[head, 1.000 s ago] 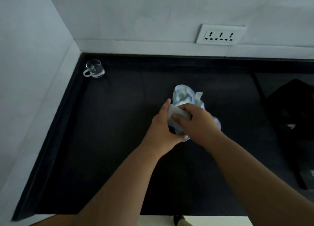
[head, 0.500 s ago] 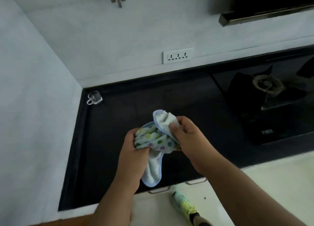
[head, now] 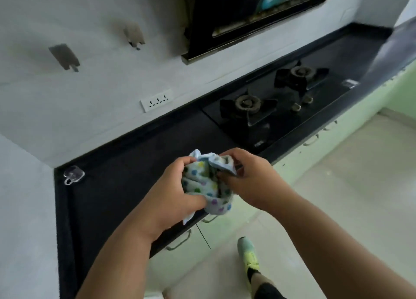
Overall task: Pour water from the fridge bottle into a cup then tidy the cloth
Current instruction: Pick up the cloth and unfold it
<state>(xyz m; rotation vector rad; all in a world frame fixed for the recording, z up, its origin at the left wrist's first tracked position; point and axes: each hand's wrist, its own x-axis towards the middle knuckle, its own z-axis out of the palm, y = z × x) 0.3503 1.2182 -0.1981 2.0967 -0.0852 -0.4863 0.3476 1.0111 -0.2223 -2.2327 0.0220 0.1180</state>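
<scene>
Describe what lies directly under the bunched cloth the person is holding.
Under the cloth show the black counter's front edge and a drawer handle. The left hand and right hand grip it; whatever is directly behind them is covered.

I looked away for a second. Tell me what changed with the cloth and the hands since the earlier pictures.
The cloth has come up off the black counter, where both hands worked it a second ago, and is now bunched in the air over the counter's front edge. The left hand and right hand still grip it. The glass cup stays in the back corner.
</scene>
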